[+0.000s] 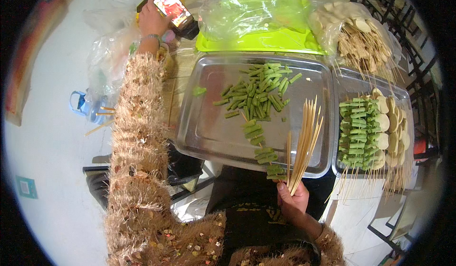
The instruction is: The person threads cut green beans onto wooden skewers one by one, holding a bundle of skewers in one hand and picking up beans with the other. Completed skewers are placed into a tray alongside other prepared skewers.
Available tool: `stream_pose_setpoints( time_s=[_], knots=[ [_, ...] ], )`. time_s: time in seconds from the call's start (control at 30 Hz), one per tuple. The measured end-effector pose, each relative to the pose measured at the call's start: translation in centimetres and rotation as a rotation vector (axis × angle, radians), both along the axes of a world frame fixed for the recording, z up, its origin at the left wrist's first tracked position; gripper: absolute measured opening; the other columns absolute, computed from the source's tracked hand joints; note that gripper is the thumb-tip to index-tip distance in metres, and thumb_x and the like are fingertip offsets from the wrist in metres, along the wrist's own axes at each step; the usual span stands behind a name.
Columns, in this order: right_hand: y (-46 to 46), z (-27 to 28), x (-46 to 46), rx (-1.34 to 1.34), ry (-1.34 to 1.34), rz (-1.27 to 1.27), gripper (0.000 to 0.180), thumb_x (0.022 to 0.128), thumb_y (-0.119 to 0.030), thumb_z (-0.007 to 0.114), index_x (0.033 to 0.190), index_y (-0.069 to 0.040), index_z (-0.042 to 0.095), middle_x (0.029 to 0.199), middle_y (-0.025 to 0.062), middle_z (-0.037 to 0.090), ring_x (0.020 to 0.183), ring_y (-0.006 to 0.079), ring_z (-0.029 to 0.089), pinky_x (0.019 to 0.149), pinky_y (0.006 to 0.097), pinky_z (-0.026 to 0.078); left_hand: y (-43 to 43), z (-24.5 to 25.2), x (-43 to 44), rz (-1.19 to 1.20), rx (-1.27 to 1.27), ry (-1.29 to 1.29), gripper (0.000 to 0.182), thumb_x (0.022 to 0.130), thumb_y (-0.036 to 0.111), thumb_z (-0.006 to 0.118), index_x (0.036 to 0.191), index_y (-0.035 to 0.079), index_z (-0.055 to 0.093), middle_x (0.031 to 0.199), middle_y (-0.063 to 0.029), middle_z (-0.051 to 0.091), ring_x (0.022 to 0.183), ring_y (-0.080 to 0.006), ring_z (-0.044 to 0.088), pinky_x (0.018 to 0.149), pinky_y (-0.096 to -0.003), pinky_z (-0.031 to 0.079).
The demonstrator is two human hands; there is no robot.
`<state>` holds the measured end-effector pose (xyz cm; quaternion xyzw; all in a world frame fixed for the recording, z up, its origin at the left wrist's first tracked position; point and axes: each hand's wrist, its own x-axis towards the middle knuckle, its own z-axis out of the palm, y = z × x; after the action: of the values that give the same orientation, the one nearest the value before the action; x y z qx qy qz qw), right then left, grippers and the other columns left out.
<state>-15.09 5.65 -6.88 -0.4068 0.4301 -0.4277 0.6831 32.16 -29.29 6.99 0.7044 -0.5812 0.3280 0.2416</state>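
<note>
My left hand (153, 20) reaches to the top left and touches a lit smartphone (172, 8), its fingers along the phone's edge; whether it grips the phone is not clear. My right hand (294, 198) is closed around a fanned bundle of bare wooden skewers (303, 144) and one skewer threaded with cut green bean pieces (265, 155). That threaded skewer slants over the near edge of a steel tray (210, 134). A heap of loose cut green beans (251, 96) lies in the tray, with a small green scrap (199, 91) to its left.
A second steel tray (372, 77) at the right holds green bean skewers (358, 134) and skewers of pale round slices (392, 127). Behind it, a plastic bag holds more skewers (367, 48). A lime-green tray (256, 45) lies partly under clear plastic. A blue-handled plastic container (94, 109) is at left.
</note>
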Motion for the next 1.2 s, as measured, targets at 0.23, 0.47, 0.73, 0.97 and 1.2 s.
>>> stream_pose_setpoints(
  time_s=[0.23, 0.47, 0.73, 0.97, 1.2],
  knots=[
    [-0.3, -0.5, -0.1, -0.052, 0.104, 0.037, 0.019, 0.09, -0.016, 0.057, 0.102, -0.002, 0.06, 0.087, 0.0012, 0.063, 0.077, 0.0072, 0.054, 0.072, 0.0236, 0.044, -1.2, 0.4, -2.1, 0.117, -0.006, -0.116, 0.081, 0.064, 0.035, 0.077, 0.129, 0.011, 0.036, 0.115, -0.0147, 0.048, 0.105, -0.0336, 0.047, 0.082, -0.047, 0.044],
    [-0.2, -0.7, 0.0, -0.029, 0.086, 0.058, 0.018, 0.089, -0.015, 0.057, 0.101, -0.002, 0.06, 0.09, 0.0029, 0.064, 0.081, 0.0091, 0.057, 0.076, 0.0252, 0.045, -4.2, 0.3, 4.8, 0.025, -0.171, -0.008, 0.051, 0.078, 0.025, 0.063, 0.122, 0.006, 0.044, 0.119, -0.0194, 0.046, 0.108, -0.0358, 0.046, 0.088, -0.0456, 0.041],
    [0.4, -0.4, -0.2, -0.003, 0.077, -0.012, 0.019, 0.089, -0.015, 0.057, 0.103, -0.002, 0.058, 0.09, 0.0037, 0.063, 0.081, 0.0104, 0.056, 0.075, 0.0256, 0.045, -2.2, 3.8, -2.8, -0.242, -0.269, 0.348, 0.044, 0.082, 0.028, 0.063, 0.116, 0.001, 0.053, 0.103, -0.0159, 0.059, 0.097, -0.0271, 0.056, 0.082, -0.0371, 0.044],
    [0.4, 0.7, -0.8, -0.04, -0.075, -0.182, 0.016, 0.091, -0.012, 0.054, 0.101, 0.0, 0.056, 0.067, -0.0011, 0.053, 0.051, 0.0037, 0.041, 0.046, 0.0188, 0.034, 8.0, 4.9, -17.5, -0.707, 0.361, 0.64, 0.027, 0.086, 0.018, 0.059, 0.109, 0.004, 0.058, 0.097, -0.0039, 0.062, 0.086, -0.013, 0.057, 0.074, -0.0267, 0.046],
    [0.9, 0.7, -0.8, -0.041, -0.093, -0.122, 0.018, 0.092, -0.013, 0.053, 0.102, 0.001, 0.055, 0.063, -0.0017, 0.05, 0.048, 0.0038, 0.04, 0.044, 0.0184, 0.033, 21.6, -1.5, -19.3, -0.716, 0.557, 0.153, 0.02, 0.076, 0.014, 0.062, 0.095, 0.008, 0.061, 0.096, -0.0087, 0.06, 0.094, -0.0271, 0.056, 0.082, -0.0349, 0.045]
  ],
)
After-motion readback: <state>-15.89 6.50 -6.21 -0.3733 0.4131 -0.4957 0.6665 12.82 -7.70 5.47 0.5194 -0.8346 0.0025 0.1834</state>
